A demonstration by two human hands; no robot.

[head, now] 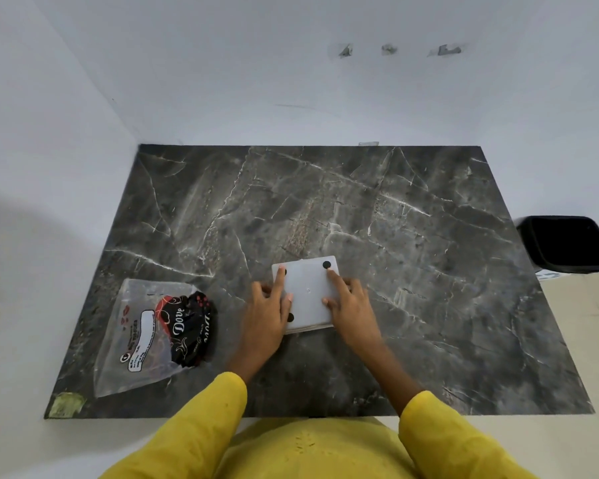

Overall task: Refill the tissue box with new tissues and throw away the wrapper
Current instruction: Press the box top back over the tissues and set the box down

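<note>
Tissue box (pixel 307 294), seemingly upside-down, between both hands.

I see a dark marble-patterned bench (pixel 360 209) set into a corner of plain white walls (pixel 222 63), with pale floor tiles (pixel 595 323) to its right.

A dark grey marble-patterned table (pixel 377 209), veined with white cracks, is sitting in a corner against pale walls. Near its middle, toward six o'clock, a flat white tissue box (pixel 308 292) is lying bottom-up on the surface, showing small black round feet at its corners. At about eight o'clock from the box, well apart from it, a crumpled clear plastic wrapper (pixel 153 337) with black and red print is lying flat on the tabletop. A patch of yellowish tape (pixel 66 404) is sticking to the table's corner at seven o'clock.
</note>
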